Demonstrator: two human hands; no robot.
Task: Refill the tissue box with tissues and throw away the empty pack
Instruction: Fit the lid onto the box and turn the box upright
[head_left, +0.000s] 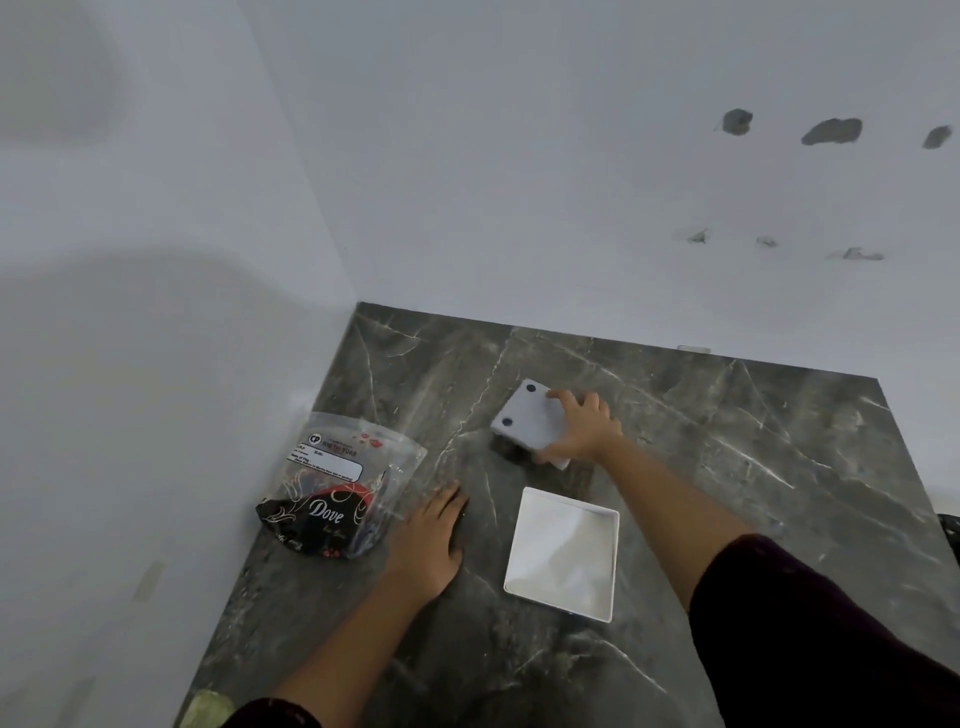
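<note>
On the dark marble bench (727, 467), the right hand (584, 428) curls its fingers round a white box piece (530, 421) with two black dots; the open white tray (563, 553) lies nearer. The left hand (426, 540) rests flat, fingers straight, just beside the tissue pack (332, 493)

the plastic pack (337, 486) bore the word "dove" in white script on its dark lower part — the small print on its white label was too blurred to read.
</note>
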